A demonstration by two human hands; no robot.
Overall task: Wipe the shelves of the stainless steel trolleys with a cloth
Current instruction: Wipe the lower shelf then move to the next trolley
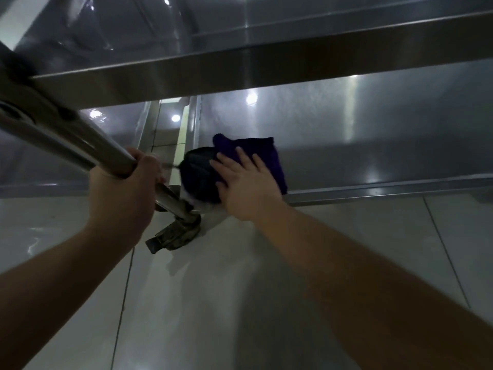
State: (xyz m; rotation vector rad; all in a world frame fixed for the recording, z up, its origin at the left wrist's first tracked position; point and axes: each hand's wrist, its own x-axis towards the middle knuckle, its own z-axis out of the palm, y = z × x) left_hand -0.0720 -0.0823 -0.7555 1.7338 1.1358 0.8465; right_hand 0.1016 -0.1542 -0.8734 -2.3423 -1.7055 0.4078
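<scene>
I have my right hand (244, 186) pressed flat on the dark purple folded cloth (262, 156), fingers (241, 158) straight and slightly spread, palm down. The cloth lies on the lower shelf of the stainless steel trolley (373, 134), at its near left corner, just inside the raised front rim (386, 189). The part of the cloth under my palm and to the left of it looks darker, nearly black, and bunches over the corner next to the upright.

My left hand (128, 182) grips the round polished steel upright post (80, 145) of the trolley, fingers curled over the tube from above and the thumb tucked under it. The post runs diagonally from the upper left down to the corner of the lower shelf, where it meets a grimy caster wheel with a brake tab (174, 236) standing on the floor.

Above my hands, the front edge of the upper steel shelf (266, 68) crosses the view as a broad brushed band. Ceiling lights reflect as bright spots on the lower shelf surface.

To the left, a second steel shelf (66, 145) sits beside this one, with a narrow gap between them showing floor. The floor of pale glossy tiles (213, 303) fills the lower view.
</scene>
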